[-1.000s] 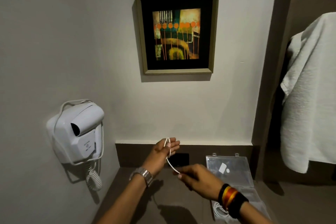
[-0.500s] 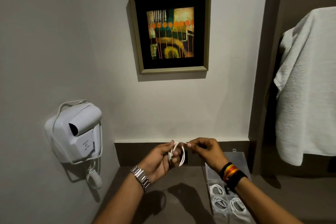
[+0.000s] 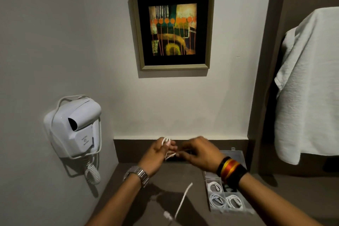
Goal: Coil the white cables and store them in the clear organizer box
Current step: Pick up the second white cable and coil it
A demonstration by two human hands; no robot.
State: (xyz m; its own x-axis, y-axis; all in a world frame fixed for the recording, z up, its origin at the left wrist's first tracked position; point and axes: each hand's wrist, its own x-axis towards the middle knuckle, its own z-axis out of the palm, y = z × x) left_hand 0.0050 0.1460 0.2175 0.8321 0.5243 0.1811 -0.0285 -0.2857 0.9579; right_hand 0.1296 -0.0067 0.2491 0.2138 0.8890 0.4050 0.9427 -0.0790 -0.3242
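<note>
Light, limp white cable (image 3: 166, 147) loops around left hand (image 3: 156, 154) fingers, right hand (image 3: 199, 154) pinching its strand; best gripped near the dangling plug

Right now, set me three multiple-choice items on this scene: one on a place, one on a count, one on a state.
1. Where does the clear plastic organizer box sit relative to the hands?
A. to their right on the counter
B. on the wall to their left
C. above the framed picture

2. How many compartments visibly hold coiled white cables?
A. none
B. three
C. six

3. What is the loose white cable doing?
A. lying flat in the box
B. plugged into the white wall-mounted hair dryer
C. looped around the left hand's fingers, its tail dangling

Answers: 1 A, the box lies beyond the right hand; 2 B, three coils show; 3 C, loops circle the fingers.
</note>
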